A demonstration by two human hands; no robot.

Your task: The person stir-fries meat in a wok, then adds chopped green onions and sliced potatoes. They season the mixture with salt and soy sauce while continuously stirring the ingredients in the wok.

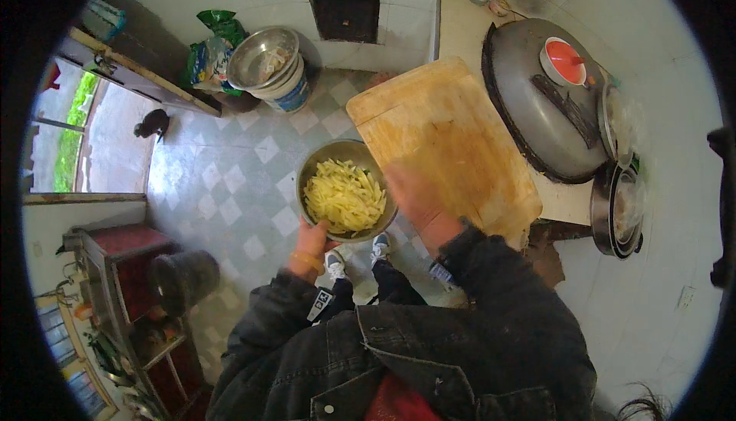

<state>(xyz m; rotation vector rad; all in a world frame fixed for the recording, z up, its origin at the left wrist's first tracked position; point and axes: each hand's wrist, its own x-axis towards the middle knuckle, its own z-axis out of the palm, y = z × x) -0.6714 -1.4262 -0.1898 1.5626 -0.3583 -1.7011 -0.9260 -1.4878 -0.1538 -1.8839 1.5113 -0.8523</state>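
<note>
A metal bowl full of pale yellow cut strips, which look like potato, hangs in front of me over the floor. My left hand grips its near rim, fingers wrapped under the side. The bowl's right side is close to the edge of a large wooden cutting board, whose surface shows damp, darker patches. Between bowl and board is my right hand, over the board's near left edge. Motion smears its fingers, so I cannot see whether they hold anything.
Right of the board, a big wok lid carries a red-and-white bowl and dark sticks. Steel pans stand beside it. Stacked buckets stand by the far wall. A small dark animal is near the open doorway; a cabinet stands left.
</note>
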